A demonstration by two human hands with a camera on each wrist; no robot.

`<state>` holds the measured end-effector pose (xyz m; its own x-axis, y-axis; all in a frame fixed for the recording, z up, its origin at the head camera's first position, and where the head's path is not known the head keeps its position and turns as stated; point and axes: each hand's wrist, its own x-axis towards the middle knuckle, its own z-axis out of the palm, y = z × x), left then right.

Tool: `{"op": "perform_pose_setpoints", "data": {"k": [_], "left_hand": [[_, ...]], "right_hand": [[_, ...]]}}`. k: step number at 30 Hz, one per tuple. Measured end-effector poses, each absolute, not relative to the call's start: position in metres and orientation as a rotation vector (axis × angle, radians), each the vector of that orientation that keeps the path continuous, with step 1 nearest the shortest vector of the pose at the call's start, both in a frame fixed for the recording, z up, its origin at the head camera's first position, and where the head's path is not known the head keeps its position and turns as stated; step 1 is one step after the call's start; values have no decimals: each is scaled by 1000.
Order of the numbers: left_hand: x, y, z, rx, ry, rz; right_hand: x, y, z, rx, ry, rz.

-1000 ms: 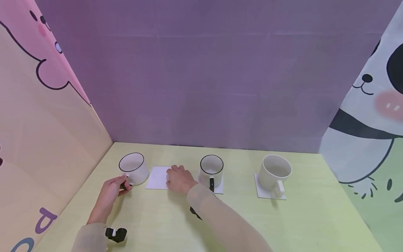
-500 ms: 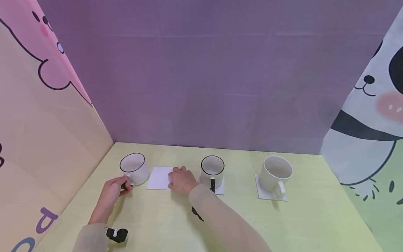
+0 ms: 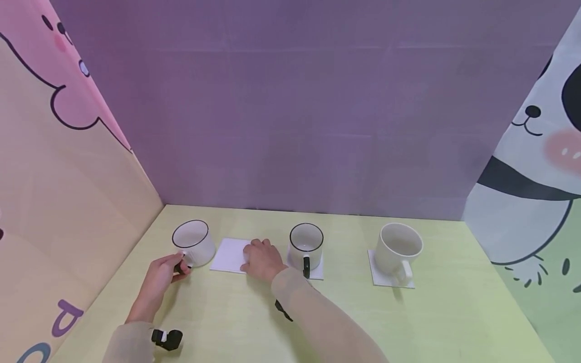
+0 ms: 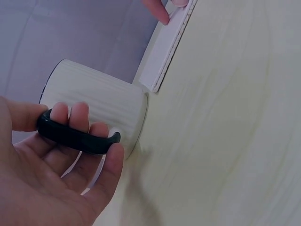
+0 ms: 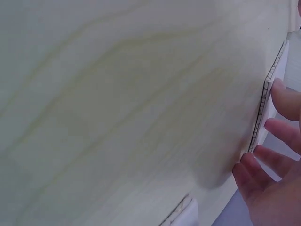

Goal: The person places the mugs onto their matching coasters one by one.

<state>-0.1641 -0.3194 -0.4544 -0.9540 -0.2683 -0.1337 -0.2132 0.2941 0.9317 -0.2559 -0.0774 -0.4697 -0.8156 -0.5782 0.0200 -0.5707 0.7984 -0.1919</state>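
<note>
My left hand (image 3: 158,285) grips the black handle (image 4: 70,136) of a white mug (image 3: 199,252) with a dark rim. That mug stands upright on the table at the left. Just right of it lies a white square coaster (image 3: 226,255). Over the coaster's right side is my right hand (image 3: 262,259), thumb and fingertips at the edges of a coaster (image 5: 258,117). In the right wrist view another coaster edge (image 5: 277,63) continues past the thumb, slightly offset. The palm hides much of the held coaster in the head view.
A second black-rimmed mug (image 3: 299,259) stands on its own coaster (image 3: 318,272), close to my right wrist. Farther right, an all-white mug (image 3: 386,257) sits on another coaster (image 3: 380,280). A purple cloth wall (image 3: 290,126) rises behind the table (image 3: 327,322).
The coaster beside the left mug has turned slightly clockwise in the head view. My left hand and the mugs stay where they were.
</note>
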Motion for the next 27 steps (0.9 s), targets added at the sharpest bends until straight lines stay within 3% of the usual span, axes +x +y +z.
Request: {"op": "perform_pose_setpoints", "data": {"k": [27], "left_hand": [[-165, -316, -452, 376, -2447, -1791]], "right_hand": [[-257, -70, -466, -758, 2843, -588]]}}
